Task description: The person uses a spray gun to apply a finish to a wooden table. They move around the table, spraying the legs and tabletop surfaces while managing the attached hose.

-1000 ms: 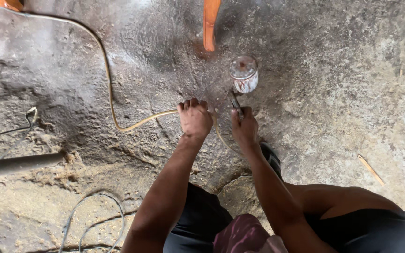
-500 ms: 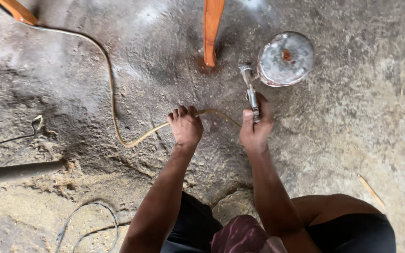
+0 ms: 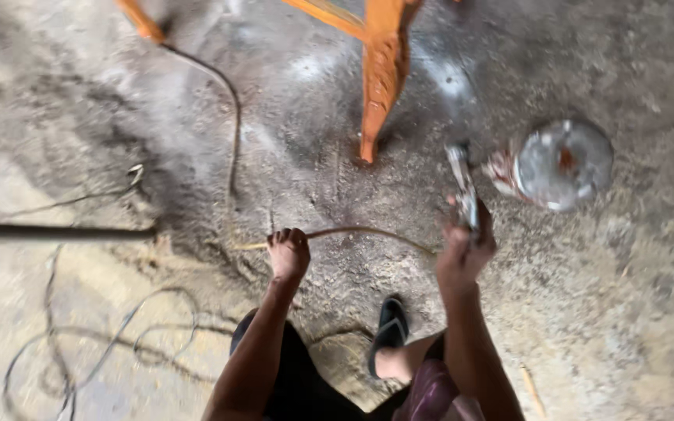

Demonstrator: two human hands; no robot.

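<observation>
Left hand: the left hand [image 3: 288, 253] is curled tight around a thin yellow-brown cord [image 3: 368, 231], low over the rough grey floor [image 3: 626, 312].
Right hand: the right hand [image 3: 466, 253] grips a small blurry metal tool [image 3: 462, 187], pointing up and away.
Cord: it bends in an arc from the left fist toward the right hand.
Tin: a round silver tin with a shiny lid [image 3: 559, 164] sits just beside the tool tip.
Nearby: an orange metal leg [image 3: 380, 78] stands behind; a foot in a black sandal [image 3: 390, 335] is below.

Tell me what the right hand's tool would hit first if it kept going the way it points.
The right hand holds a metal tool pointing up the frame. Straight on, only bare concrete floor shows; the round tin sits just off to the right. Blur and unclear depth make this uncertain.
</observation>
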